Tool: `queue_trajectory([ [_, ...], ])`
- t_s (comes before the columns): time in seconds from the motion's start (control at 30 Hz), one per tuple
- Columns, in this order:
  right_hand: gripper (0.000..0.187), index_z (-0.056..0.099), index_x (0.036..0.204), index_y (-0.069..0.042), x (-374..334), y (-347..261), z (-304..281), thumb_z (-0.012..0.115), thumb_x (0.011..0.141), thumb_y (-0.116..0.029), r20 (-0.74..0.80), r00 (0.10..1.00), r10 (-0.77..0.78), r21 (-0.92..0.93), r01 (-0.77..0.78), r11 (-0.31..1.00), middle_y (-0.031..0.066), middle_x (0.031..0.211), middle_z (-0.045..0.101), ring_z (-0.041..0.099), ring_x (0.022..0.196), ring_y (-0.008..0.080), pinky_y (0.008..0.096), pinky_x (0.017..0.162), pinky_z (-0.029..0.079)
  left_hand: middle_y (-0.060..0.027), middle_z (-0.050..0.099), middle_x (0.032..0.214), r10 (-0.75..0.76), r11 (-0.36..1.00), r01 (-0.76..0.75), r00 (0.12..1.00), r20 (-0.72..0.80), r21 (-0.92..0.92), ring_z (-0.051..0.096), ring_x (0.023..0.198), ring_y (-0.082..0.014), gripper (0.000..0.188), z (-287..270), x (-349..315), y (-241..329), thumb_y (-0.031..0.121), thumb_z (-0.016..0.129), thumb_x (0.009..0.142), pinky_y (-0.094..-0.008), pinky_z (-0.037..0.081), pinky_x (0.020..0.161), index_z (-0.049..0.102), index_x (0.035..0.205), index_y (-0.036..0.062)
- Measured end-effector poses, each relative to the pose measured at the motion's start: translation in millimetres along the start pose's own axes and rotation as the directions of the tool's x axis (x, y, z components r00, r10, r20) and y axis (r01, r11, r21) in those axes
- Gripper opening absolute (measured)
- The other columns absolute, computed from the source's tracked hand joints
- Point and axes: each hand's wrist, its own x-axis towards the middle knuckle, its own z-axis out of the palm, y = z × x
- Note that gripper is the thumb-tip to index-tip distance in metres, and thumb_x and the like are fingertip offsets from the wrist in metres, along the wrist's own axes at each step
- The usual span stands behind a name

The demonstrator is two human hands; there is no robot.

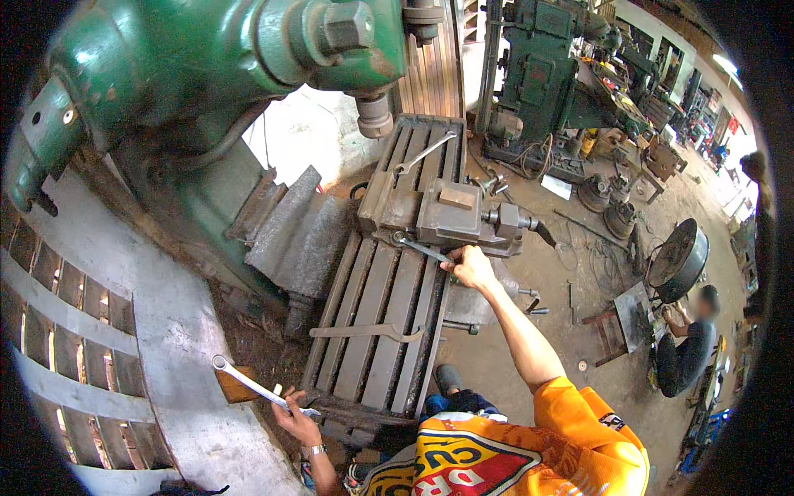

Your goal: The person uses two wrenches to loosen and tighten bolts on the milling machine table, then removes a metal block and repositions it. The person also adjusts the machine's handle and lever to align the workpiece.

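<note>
Steel wrench [423, 249] is resting its ring end at the vise [438, 219] base, above the slotted bed [405, 289] | right hand [471, 268]: fingers clamping its handle | left hand [299, 423]: fingers gripping a second wrench [258, 387] | apparently loosening or tightening; likely needing steady pulling

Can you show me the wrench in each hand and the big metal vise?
Shiny wrench [253, 385] in the left hand [299, 422], head view: middle of its shaft.
Darker wrench [424, 249] in the right hand [470, 269], head view: bare shaft.
Vise [451, 221], head view: top of its body.
</note>
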Motion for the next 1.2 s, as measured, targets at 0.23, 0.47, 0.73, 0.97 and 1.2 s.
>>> queue_trajectory([
  [0.23,0.041,0.072,0.100,-0.006,-10.8,-11.9,4.1,0.075,0.079,-0.042,-0.014,0.998,0.066,-0.014,-0.066,0.998,0.0230,0.097,0.069,0.068,0.094,0.0377,0.0440,0.083,0.053,-0.0163,0.065,0.101,-0.039,0.999,0.039,0.999,-0.004,0.018,0.065,0.084,-0.0207,0.046,0.2,-0.2,1.6,0.030,0.052,0.101,-0.0395,0.049,0.086,0.045,0.127,-0.0072],
  [0.47,0.041,0.073,0.104,-0.006,-0.8,-2.2,-6.1,0.075,0.079,-0.038,0.015,1.000,0.011,0.025,-0.012,1.000,0.0211,0.099,0.070,0.068,0.097,0.0348,0.0412,0.086,0.052,-0.0159,0.066,0.099,-0.082,0.997,0.082,0.997,-0.010,0.010,0.065,0.085,-0.0204,0.044,0.1,-0.3,4.9,0.029,0.052,0.101,-0.0382,0.048,0.087,0.047,0.126,-0.0073],
  [0.73,0.043,0.072,0.110,-0.008,4.3,7.3,-4.3,0.072,0.082,-0.041,-0.002,0.998,-0.066,-0.022,0.066,0.998,0.0208,0.102,0.070,0.067,0.099,0.0348,0.0429,0.088,0.052,-0.0165,0.067,0.099,-0.063,0.998,0.062,0.998,-0.009,-0.030,0.065,0.085,-0.0212,0.042,1.3,-1.0,5.0,0.027,0.052,0.101,-0.0386,0.048,0.087,0.047,0.125,-0.0072],
  [0.97,0.045,0.072,0.097,-0.004,0.6,2.4,-4.9,0.070,0.082,-0.047,-0.011,0.996,-0.087,-0.167,0.084,0.982,0.0234,0.091,0.069,0.067,0.091,0.0390,0.0450,0.081,0.053,-0.0168,0.067,0.099,-0.057,0.996,0.056,0.998,0.014,0.063,0.065,0.084,-0.0204,0.040,-2.5,-0.8,5.7,0.023,0.052,0.101,-0.0368,0.048,0.086,0.047,0.126,-0.0074],
  [1.2,0.061,0.066,0.097,0.003,4.5,0.4,-6.5,0.065,0.084,-0.056,0.057,0.998,-0.004,-0.191,0.015,0.981,0.0254,0.100,0.068,0.066,0.095,0.0403,0.0480,0.083,0.053,-0.0151,0.068,0.091,-0.087,0.996,0.086,0.996,-0.015,-0.023,0.065,0.081,-0.0211,0.037,3.5,0.3,10.5,0.023,0.053,0.100,-0.0359,0.048,0.086,0.048,0.122,-0.0065],
])
